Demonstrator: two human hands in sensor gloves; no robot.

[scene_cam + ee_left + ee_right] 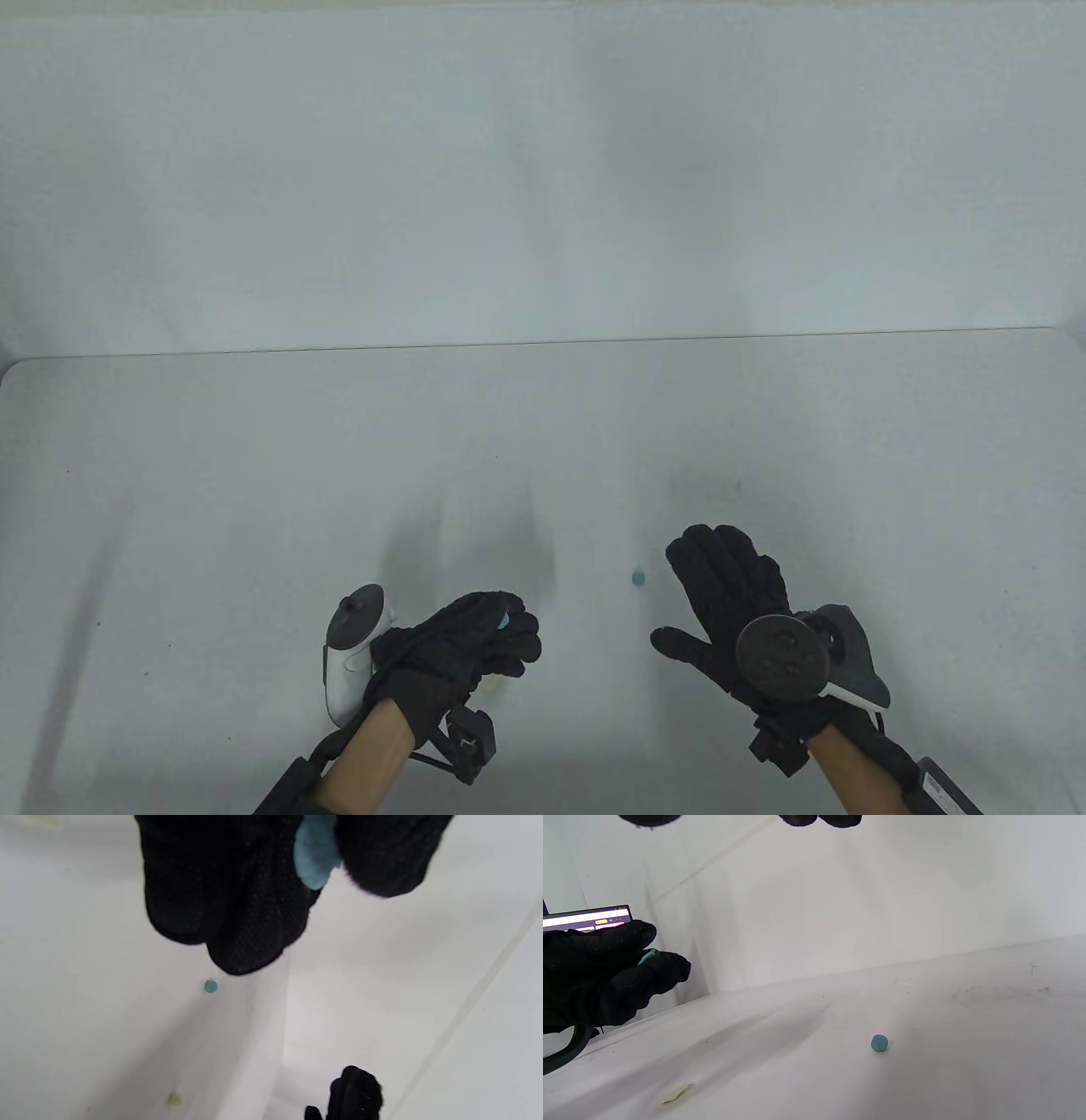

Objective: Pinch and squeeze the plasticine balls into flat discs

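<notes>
Left hand (462,649) above the table (212,509), thumb and fingers (237,912) pinching a flattened blue plasticine piece (314,855), its long axis along the fingers, a small blue ball (638,579) lying on the table between the hands, just beside the spread-open right hand (730,611), a pale scrap (675,1093) nearby.

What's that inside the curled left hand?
A light blue piece of plasticine, already flattened, is pinched between the fingers of the left hand. Only its edge shows; the glove covers the rest, so its full shape is hidden.
</notes>
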